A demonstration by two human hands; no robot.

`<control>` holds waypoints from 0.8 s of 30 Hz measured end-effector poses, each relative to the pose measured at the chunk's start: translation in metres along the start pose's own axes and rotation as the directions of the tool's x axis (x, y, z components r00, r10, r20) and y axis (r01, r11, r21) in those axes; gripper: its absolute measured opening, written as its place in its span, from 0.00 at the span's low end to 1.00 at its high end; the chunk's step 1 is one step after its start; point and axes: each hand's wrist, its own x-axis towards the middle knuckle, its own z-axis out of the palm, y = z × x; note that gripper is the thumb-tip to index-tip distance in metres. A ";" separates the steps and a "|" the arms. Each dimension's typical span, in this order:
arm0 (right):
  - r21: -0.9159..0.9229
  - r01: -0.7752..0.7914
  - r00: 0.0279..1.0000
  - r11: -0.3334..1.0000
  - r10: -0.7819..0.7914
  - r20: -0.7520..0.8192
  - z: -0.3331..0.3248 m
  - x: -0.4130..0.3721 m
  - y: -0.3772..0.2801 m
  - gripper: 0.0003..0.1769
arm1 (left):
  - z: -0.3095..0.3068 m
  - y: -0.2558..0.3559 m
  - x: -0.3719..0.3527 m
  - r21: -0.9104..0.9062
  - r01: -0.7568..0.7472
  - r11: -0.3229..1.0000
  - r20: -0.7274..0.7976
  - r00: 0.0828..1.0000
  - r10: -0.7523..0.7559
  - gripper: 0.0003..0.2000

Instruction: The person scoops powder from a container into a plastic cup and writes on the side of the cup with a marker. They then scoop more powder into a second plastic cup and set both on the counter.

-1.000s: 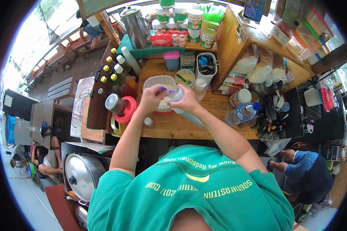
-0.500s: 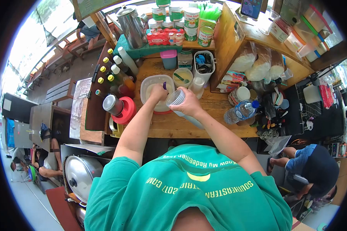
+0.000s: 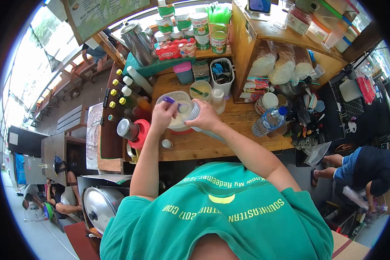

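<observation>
My left hand (image 3: 163,116) grips the purple handle of a measuring scoop (image 3: 172,102), its bowl raised over a square plastic tub (image 3: 170,93) of pale powder. Close beside the scoop's bowl, my right hand (image 3: 206,116) holds a stack of clear plastic cups (image 3: 192,111), tilted toward it. What lies in the scoop is too small to tell. Behind the cups stands a round tub (image 3: 195,96) with a green scoop (image 3: 199,92) in it. Upright clear cups (image 3: 218,100) are just right of that tub.
Bottles with yellow caps (image 3: 122,100) line the left edge. A red-lidded container (image 3: 139,138) and a small white-capped bottle (image 3: 167,143) sit nearer me. To the right is a large water bottle (image 3: 268,122). Cans (image 3: 200,24) and a metal pitcher (image 3: 138,43) stand behind.
My left hand has lifted the purple scoop out of the powder and up beside the cups. The small white-capped bottle has come into view as the head view shifted.
</observation>
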 end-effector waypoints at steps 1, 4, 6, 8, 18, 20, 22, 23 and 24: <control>0.000 -0.003 1.000 1.000 0.003 -0.007 0.000 0.000 -0.001 0.58 | 0.006 0.008 -0.011 0.237 -0.277 0.931 0.077 0.961 0.267 0.05; -0.001 0.028 0.998 1.000 -0.028 -0.053 0.001 -0.003 0.001 0.56 | 0.014 0.024 -0.026 0.463 -0.614 0.639 0.183 0.772 0.608 0.05; 0.016 0.022 0.999 1.000 -0.021 -0.032 0.001 -0.004 0.004 0.60 | 0.016 0.013 -0.014 0.476 -0.536 0.698 0.088 0.818 0.569 0.05; 0.030 -0.012 1.000 0.999 0.012 -0.005 -0.003 -0.008 0.004 0.59 | 0.013 -0.020 0.020 0.689 -0.244 0.683 -0.001 0.942 0.337 0.07; 0.047 -0.041 0.999 0.998 0.042 -0.016 0.002 -0.024 0.009 0.54 | 0.024 -0.096 0.086 0.765 0.202 0.612 0.004 0.948 -0.319 0.10; 0.049 -0.058 0.998 0.997 0.058 -0.013 0.004 -0.026 0.009 0.55 | 0.016 -0.088 0.078 0.535 0.365 0.762 -0.069 0.918 -0.391 0.09; 0.050 -0.080 0.997 0.996 0.081 -0.018 0.004 -0.026 0.009 0.55 | 0.010 -0.068 0.067 0.254 0.485 0.837 -0.108 0.874 -0.474 0.09; 0.042 -0.080 0.997 0.996 0.081 -0.008 0.004 -0.026 0.008 0.56 | 0.003 -0.061 0.062 0.110 0.489 0.865 -0.092 0.872 -0.481 0.09; 0.033 -0.079 0.997 0.996 0.079 0.002 0.004 -0.026 0.007 0.57 | -0.005 -0.060 0.058 -0.038 0.485 0.874 -0.078 0.870 -0.486 0.09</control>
